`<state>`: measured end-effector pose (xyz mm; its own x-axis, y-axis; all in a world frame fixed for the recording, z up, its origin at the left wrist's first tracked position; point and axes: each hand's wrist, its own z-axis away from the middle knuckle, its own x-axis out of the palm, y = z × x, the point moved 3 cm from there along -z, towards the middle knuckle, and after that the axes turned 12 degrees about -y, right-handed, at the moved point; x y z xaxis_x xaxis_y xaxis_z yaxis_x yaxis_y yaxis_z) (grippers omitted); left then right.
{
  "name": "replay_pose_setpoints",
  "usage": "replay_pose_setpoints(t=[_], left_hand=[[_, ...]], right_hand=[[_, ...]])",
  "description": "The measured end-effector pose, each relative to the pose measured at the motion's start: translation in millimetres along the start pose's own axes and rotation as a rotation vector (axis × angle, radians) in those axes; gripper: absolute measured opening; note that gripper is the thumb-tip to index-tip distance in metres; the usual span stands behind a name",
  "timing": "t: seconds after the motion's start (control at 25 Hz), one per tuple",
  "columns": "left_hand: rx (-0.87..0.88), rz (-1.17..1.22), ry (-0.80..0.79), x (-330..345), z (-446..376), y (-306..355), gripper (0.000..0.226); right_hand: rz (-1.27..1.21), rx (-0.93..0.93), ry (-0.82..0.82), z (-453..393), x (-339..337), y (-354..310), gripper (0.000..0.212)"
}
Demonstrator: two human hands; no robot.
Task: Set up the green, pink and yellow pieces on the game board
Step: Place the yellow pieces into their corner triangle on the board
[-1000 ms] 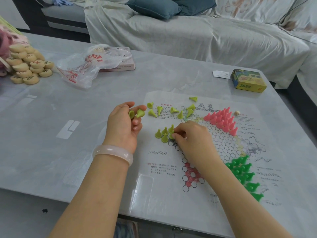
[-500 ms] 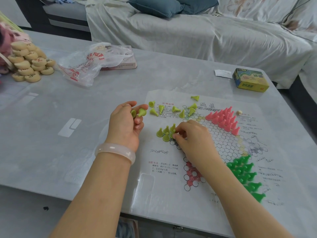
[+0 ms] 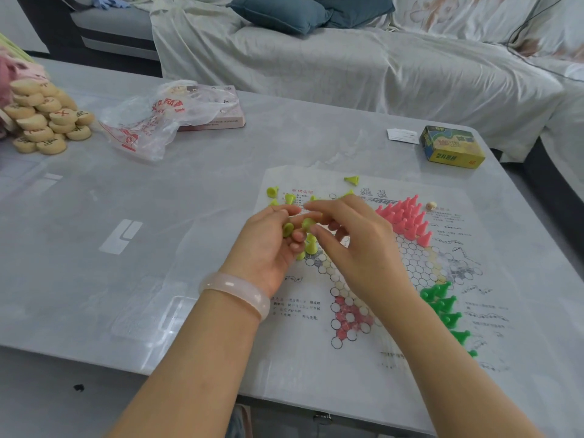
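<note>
Head view, looking down: the left hand [image 3: 268, 245] curls round a couple of yellow pieces [image 3: 288, 229], fingers folded over them just above the board's left point. The right hand [image 3: 357, 245] meets it there, thumb and forefinger pinching one yellow piece [image 3: 308, 223] at the left hand's fingertips; which hand bears its weight I cannot tell.

Under the hands, a few standing yellow pieces [image 3: 311, 246] occupy the left point of the paper game board [image 3: 410, 279], partly hidden by fingers. More loose yellow pieces [image 3: 272, 191] lie tipped along the sheet's top left edge, one [image 3: 351, 179] further up. The pink pieces [image 3: 407, 218] stand packed in the upper point, and the green pieces [image 3: 442, 306] fill the lower right point, part hidden by the forearm.

These look like small hollow plastic cones: very light, stiff, smooth, and easily toppled. Best taken by the narrow tip between two fingertips and set flat on the wide base; a nudge would likely knock down neighbours, and the thin sheet could slide on the glossy tabletop [image 3: 158, 248].

Further off sit a yellow-green box [image 3: 452, 148], a plastic bag [image 3: 151, 121] and stacked wooden discs [image 3: 44, 118].
</note>
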<state>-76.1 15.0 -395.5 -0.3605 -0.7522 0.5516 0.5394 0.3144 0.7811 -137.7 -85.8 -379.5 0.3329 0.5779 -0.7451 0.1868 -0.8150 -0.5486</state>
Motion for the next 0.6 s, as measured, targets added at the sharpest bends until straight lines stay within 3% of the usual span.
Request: replay_pose_setpoints(t=[0.16, 0.28, 0.4, 0.6], left_hand=[[-0.023, -0.039, 0.029, 3, 0, -2, 0.025], [0.109, -0.238, 0.13, -3, -1, 7, 0.027], [0.235, -0.363, 0.232, -10, 0, 15, 0.031], [0.219, -0.297, 0.234, -12, 1, 17, 0.033]], right_hand=[[0.005, -0.033, -0.016, 2, 1, 3, 0.014], [-0.067, 0.161, 0.038, 2, -4, 9, 0.008], [-0.107, 0.37, -0.127, 4, 1, 18, 0.009], [-0.052, 0.406, -0.275, 9, 9, 15, 0.01]])
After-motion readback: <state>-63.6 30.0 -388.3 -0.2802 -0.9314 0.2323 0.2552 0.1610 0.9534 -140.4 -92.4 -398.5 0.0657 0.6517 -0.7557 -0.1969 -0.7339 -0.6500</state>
